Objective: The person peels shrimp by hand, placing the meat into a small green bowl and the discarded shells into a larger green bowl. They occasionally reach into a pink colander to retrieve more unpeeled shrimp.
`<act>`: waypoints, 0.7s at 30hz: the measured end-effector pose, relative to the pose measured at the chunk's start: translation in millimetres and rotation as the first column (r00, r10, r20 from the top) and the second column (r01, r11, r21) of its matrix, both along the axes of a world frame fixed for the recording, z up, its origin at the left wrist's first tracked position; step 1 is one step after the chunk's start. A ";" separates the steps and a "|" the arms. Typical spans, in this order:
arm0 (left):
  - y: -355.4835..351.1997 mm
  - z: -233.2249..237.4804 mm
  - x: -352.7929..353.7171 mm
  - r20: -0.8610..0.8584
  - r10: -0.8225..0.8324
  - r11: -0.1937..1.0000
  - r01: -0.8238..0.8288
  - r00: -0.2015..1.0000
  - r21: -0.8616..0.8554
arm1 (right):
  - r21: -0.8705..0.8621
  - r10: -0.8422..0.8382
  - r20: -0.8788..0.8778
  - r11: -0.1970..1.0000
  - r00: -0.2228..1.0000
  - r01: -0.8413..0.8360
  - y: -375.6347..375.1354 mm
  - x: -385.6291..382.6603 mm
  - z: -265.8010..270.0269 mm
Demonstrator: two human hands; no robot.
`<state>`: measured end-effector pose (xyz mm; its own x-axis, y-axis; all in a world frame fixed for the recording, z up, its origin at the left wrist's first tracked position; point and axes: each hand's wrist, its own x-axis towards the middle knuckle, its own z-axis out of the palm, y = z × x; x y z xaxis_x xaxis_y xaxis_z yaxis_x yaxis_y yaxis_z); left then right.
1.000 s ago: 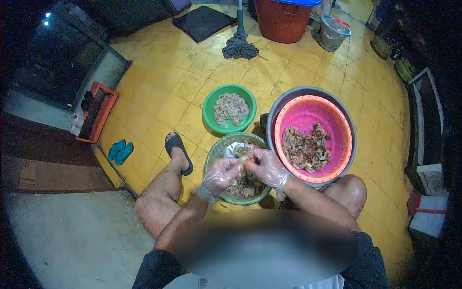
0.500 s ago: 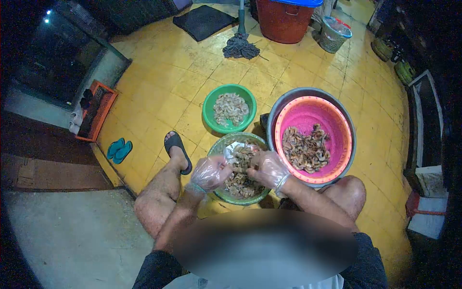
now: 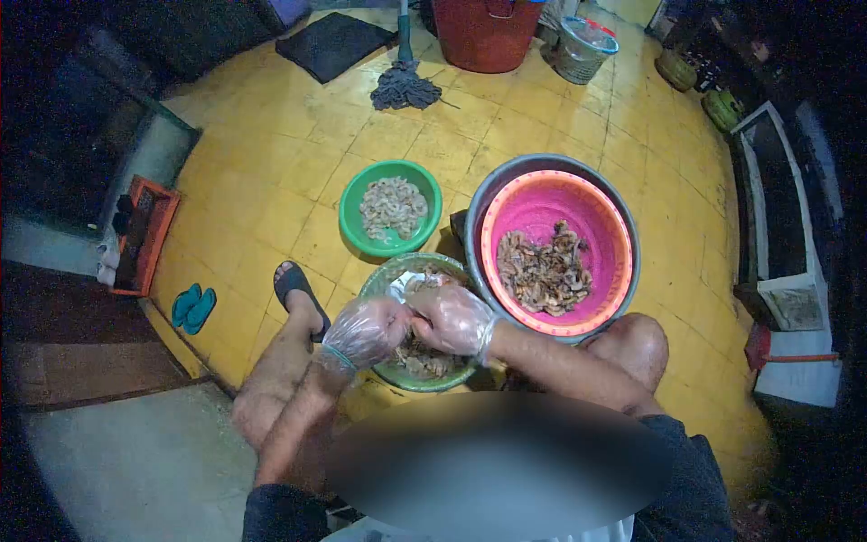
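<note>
My left hand, in a clear plastic glove, is closed in a pinch above the green-rimmed basin. Facing it, my right hand is also gloved and pinched shut, its fingers meeting the left ones. Between the fingertips is a shrimp, mostly hidden by the gloves. Shrimp shells and heads lie in the basin below, beside a whitish piece of plastic. Pale peeled shrimp fill part of a green bowl beyond. Brownish unpeeled shrimp lie in a pink basket on the right.
The pink basket sits inside a grey tub. On the yellow tiles are a mop, a dark mat, a red bin, a small bucket, teal flip-flops and an orange crate.
My hands have come closer together, fingertips now meeting over the basin. The whole view has shifted, so the floor items appear further left.
</note>
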<state>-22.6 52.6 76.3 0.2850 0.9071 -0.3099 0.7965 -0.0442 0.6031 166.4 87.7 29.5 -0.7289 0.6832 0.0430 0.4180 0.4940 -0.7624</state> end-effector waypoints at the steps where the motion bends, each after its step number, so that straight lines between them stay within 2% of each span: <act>1: 1.5 2.7 3.0 0.073 0.069 0.997 -0.068 0.995 -0.023 | 0.008 0.007 -0.017 1.000 1.000 -0.007 5.6 -2.0 2.0; 2: 2.9 4.7 4.6 0.141 0.142 0.989 -0.136 0.980 -0.049 | -0.013 -0.016 -0.087 1.000 0.996 0.015 10.5 -7.7 -8.2; 3: 5.0 -0.4 2.7 0.141 0.148 0.989 -0.142 0.979 -0.049 | -0.013 -0.010 -0.087 1.000 0.996 0.009 17.4 -9.8 -11.1; 5: 11.0 -23.3 -9.0 0.319 0.333 0.943 -0.307 0.887 -0.130 | -0.212 -0.001 -0.020 0.977 1.000 -0.003 32.2 -19.9 -13.3; 6: 15.0 -31.0 -14.8 0.319 0.331 0.940 -0.339 0.888 -0.032 | -0.256 -0.047 -0.090 0.966 0.995 0.022 36.1 -21.5 -8.4; 7: 15.9 -38.3 -20.1 0.314 0.337 0.937 -0.347 0.887 -0.027 | -0.275 -0.066 -0.075 0.960 0.995 0.043 41.0 -23.5 -6.4; 9: 20.1 -38.0 -19.0 0.394 0.366 0.927 -0.366 0.843 -0.079 | -0.421 0.007 -0.008 0.907 1.000 -0.010 52.4 -25.1 5.4; 11: 23.2 -34.7 -22.7 0.401 0.337 0.933 -0.358 0.852 -0.024 | -0.491 0.009 0.066 0.871 0.998 0.024 71.8 -31.4 11.2; 12: 23.9 -23.9 -23.4 0.387 0.379 0.905 -0.424 0.841 0.037 | -0.413 -0.032 0.105 0.908 0.994 0.073 86.0 -36.7 14.6; 13: 24.8 -14.7 -23.5 0.378 0.417 0.870 -0.484 0.826 0.097 | -0.093 -0.015 0.100 0.995 0.995 0.024 101.8 -41.2 9.3; 14: 26.1 -9.5 -26.2 0.384 0.414 0.873 -0.479 0.826 0.088 | -0.050 0.052 0.053 0.998 0.997 -0.049 123.6 -42.1 3.0; 16: 27.5 -1.7 -31.1 0.331 0.424 0.826 -0.510 0.843 0.241 | -0.043 -0.091 -0.112 0.995 0.990 0.086 141.0 -29.0 21.5; 17: 25.6 6.4 -28.2 0.342 0.416 0.832 -0.504 0.843 0.231 | -0.045 -0.102 -0.098 0.994 0.990 0.098 151.2 -18.2 28.3; 19: 19.2 25.4 -24.1 0.225 0.429 0.835 -0.479 0.875 0.271 | 0.040 -0.164 0.148 0.986 0.975 0.159 170.5 14.6 39.0; 21: 15.8 31.0 -20.4 0.212 0.409 0.844 -0.456 0.888 0.282 | 0.065 -0.085 0.455 0.996 0.886 0.062 178.6 57.7 15.4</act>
<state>-43.0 68.4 107.2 -0.1413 0.9896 0.0265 0.6889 0.0791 0.7205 224.1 266.3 44.9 -0.6235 0.7411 -0.2491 0.7510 0.4791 -0.4545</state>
